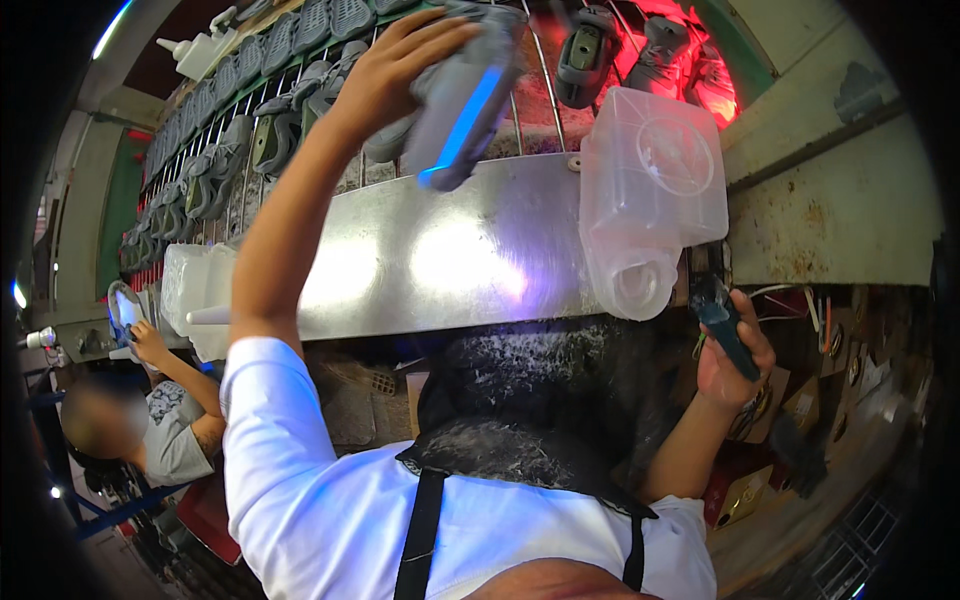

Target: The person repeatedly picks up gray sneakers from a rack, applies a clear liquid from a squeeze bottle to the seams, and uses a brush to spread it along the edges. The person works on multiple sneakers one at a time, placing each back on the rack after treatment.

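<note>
My left hand (415, 50) reaches up over the conveyor and is closed on a grey shoe (465, 110), which is smeared by motion. A bright blue stripe runs along the shoe's side. Low on the right, my right hand (740, 360) grips the dark green handle of a brush (728, 340). The dark head of that brush points up, beside the round mouth of a translucent plastic jug (660, 165) lying at the metal ledge's right end. From this view I cannot tell whether the brush touches the jug.
A shiny metal ledge (380, 270) lies before me. Behind it, rows of grey shoes and soles (210, 170) rest on conveyor rods. Red light glows at the far right. Another translucent container (195, 290) stands left. A co-worker (175, 420) at the left holds a lit round object.
</note>
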Tool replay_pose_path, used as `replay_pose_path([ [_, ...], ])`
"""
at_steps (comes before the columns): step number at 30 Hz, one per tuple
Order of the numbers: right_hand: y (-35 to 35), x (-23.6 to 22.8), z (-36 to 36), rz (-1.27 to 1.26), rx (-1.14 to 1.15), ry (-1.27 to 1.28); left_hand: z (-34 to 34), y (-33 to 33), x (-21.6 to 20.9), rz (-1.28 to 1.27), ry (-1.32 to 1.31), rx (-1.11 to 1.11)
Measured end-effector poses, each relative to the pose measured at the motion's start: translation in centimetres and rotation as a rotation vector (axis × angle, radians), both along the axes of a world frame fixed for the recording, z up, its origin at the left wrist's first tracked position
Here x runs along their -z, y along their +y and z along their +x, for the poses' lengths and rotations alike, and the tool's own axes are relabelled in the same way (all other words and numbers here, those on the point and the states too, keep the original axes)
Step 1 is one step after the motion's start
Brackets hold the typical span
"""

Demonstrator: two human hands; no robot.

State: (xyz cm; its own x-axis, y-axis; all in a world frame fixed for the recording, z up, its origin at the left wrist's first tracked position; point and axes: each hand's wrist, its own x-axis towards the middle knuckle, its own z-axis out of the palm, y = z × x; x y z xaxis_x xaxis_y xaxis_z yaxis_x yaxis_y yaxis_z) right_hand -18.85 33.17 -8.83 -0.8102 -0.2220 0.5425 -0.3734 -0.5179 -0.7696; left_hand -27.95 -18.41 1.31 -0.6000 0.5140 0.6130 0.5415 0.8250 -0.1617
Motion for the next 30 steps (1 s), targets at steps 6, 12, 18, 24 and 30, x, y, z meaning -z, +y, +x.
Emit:
replay_pose_path([
  [6, 1.0, 0.5, 1.9, 0.070, 0.149, 0.042, -11.3, -0.8, 1.8, -0.782, 0.005, 0.182],
  [12, 0.9, -0.3, 4.3, 0.089, 0.183, 0.031, -15.8, -2.0, 8.7, -0.893, -0.031, 0.309],
  [18, 1.2, 1.0, 2.4, 0.084, 0.150, 0.020, -14.8, -1.2, 8.7, -0.804, 0.085, 0.299],
  [24, -1.9, -3.5, -1.5, 0.000, 0.264, -0.266, -0.5, 5.3, 4.6, 0.010, 0.108, 0.049],
  [30, -4.8, -9.4, -6.9, -0.055, -0.171, -0.330, 18.1, 10.7, 14.5, 0.081, -0.556, -0.374],
])
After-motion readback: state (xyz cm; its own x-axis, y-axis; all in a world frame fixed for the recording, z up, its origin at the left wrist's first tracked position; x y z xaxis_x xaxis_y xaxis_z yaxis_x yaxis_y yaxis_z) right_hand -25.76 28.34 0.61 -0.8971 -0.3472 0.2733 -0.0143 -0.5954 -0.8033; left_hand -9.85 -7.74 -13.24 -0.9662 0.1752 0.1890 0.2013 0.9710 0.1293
